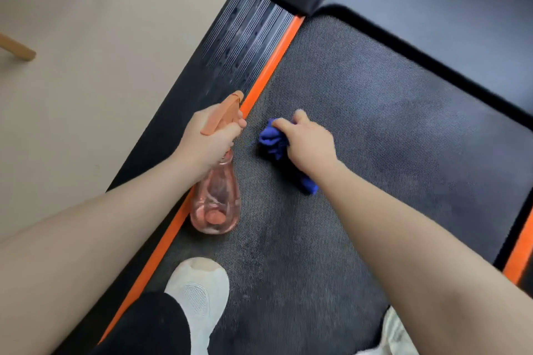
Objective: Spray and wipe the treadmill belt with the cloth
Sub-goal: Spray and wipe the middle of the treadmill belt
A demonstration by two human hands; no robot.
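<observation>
Cloth (272, 140) sits bunched under right hand (310, 145) on treadmill belt (375, 130).

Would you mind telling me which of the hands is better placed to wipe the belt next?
Probably the right hand: it grips the blue cloth against the belt, while the left hand holds the spray bottle.

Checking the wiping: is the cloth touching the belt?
Touching. The head view shows the right hand pressing the bunched blue cloth down onto the belt, with no gap visible beneath it.
</observation>
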